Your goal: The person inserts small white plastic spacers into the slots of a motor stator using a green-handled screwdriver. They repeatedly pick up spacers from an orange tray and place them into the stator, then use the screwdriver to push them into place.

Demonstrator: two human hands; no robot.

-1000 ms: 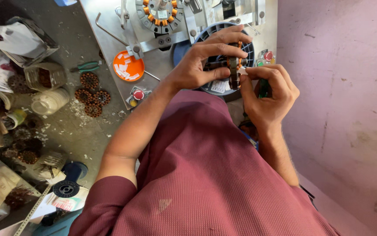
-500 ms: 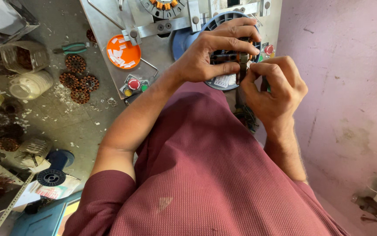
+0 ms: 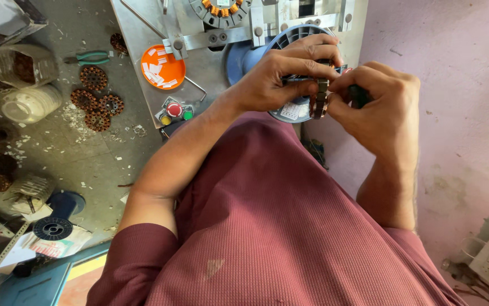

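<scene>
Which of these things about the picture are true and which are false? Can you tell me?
1. Both hands, left hand and right hand, hold a small dark ring-shaped part. True.
2. The round dish is green. False: it is orange.
3. Green-handled pliers lie on the floor. True.
4. The shirt is blue. False: it is dark red.
5. The buttons are all red. False: red, yellow and green.

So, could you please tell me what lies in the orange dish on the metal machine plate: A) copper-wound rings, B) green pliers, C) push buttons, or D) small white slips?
D: the orange dish holds small white slips; the other listed things lie outside it.
</scene>
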